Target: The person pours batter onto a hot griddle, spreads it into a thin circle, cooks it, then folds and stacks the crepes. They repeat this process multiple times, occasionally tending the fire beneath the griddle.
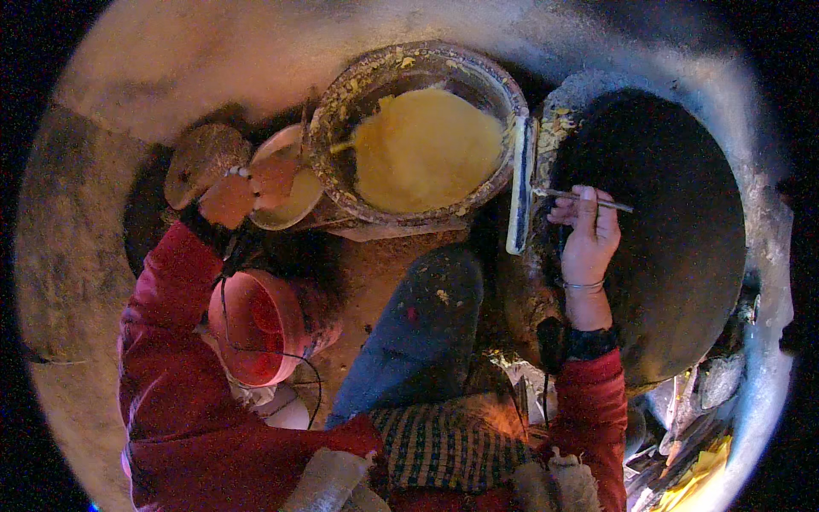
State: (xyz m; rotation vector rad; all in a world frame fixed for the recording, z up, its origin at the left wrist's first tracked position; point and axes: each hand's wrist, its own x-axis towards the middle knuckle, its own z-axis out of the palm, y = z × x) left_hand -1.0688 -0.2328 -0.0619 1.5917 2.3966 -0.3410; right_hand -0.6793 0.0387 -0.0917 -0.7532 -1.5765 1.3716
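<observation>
In my right hand is the thin stick handle of a T-shaped batter spreader, pinched between thumb and fingers. Its long pale bar stands across the gap between a wide basin and a round dark griddle. Thick yellow batter fills much of the basin. At the left, my left hand reaches over a pale bowl beside the basin. Its fingers are indistinct, so what they hold, if anything, cannot be made out. A thin dark stick-like piece rises near them.
A brown, rough disc-like thing lies left of the bowl. Below it a pink bucket with a red inside lies tilted. Yellow crumbs cling to the griddle's rim. Firelight glows low down, and sticks and scraps lie at lower right.
</observation>
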